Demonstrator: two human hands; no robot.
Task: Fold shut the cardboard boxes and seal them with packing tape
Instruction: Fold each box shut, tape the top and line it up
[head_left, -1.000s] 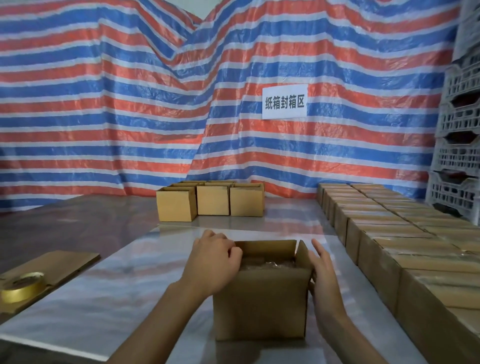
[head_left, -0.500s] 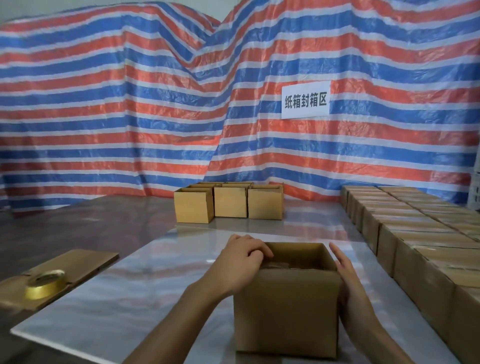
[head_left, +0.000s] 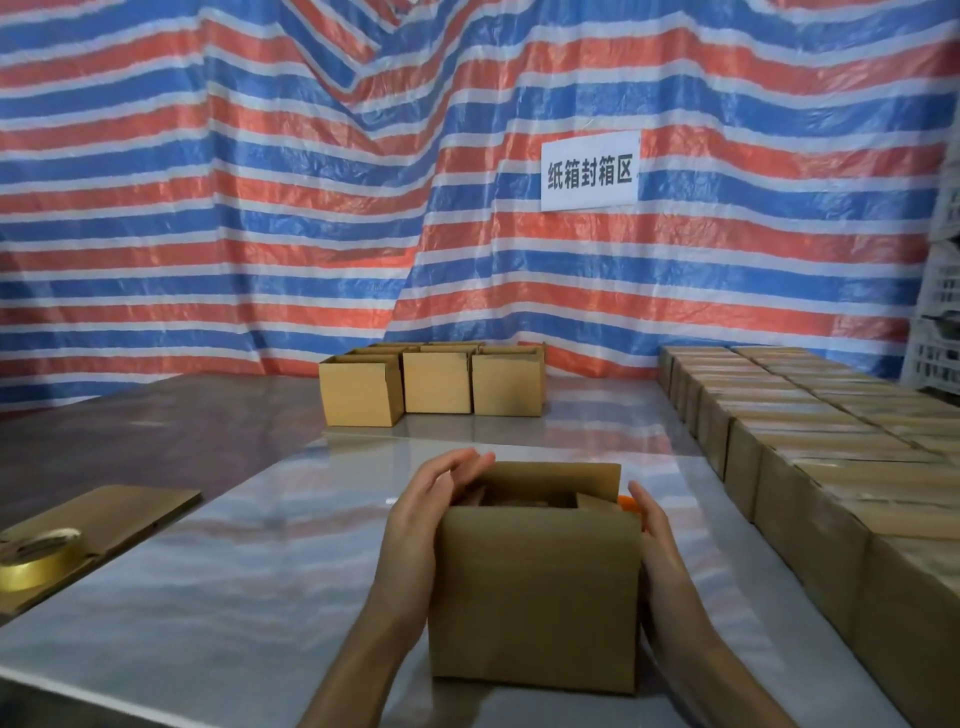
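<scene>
Open cardboard box at the near middle of the tabletop, far flap upright, a side flap partly turned in; left hand flat against the left wall, fingers straight and together over the rim; right hand flat against the right wall, fingers straight, clamped on nothing.

Likely trouble: flaps springing back up once released, with the tape roll well apart at far left on a flat cardboard sheet; box skidding on the glossy surface under an uneven push; something orange at the right rim, not identifiable, perhaps fouling a flap.

Beyond: three open boxes at the far end; closed boxes in rows along the right; striped tarpaulin as backdrop, white sign on it; white crates at the far right edge.
</scene>
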